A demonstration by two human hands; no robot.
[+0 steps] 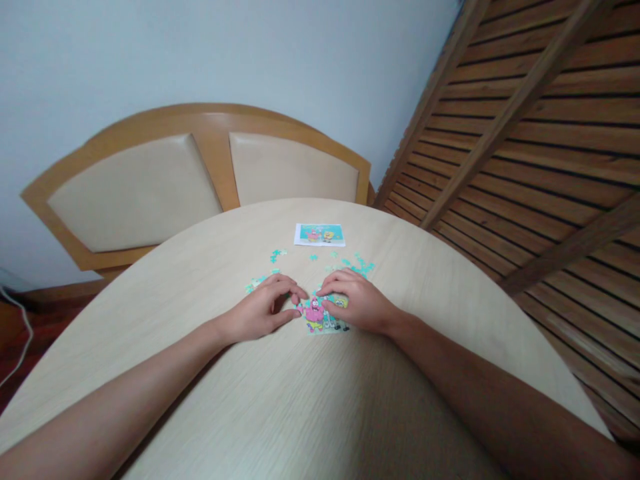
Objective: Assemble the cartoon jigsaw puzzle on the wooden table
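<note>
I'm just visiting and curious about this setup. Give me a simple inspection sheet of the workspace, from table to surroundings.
Surface: pale wooden table with a curved far edge.
Job's things: partly assembled cartoon puzzle; picture sheet lying beyond it.
Clutter: loose pieces scattered around the hands' far side.
Grip: bare left hand at the puzzle's left edge, whether pinching a piece unclear; right hand over its right part, partly covering it.
Cables: white cable at far left, off the table.
Surroundings: padded backrest, pale wall, slatted wooden panel.

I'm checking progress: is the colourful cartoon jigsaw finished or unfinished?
Apparently unfinished: loose, small turquoise pieces lie beyond the colourful cartoon jigsaw.
</note>
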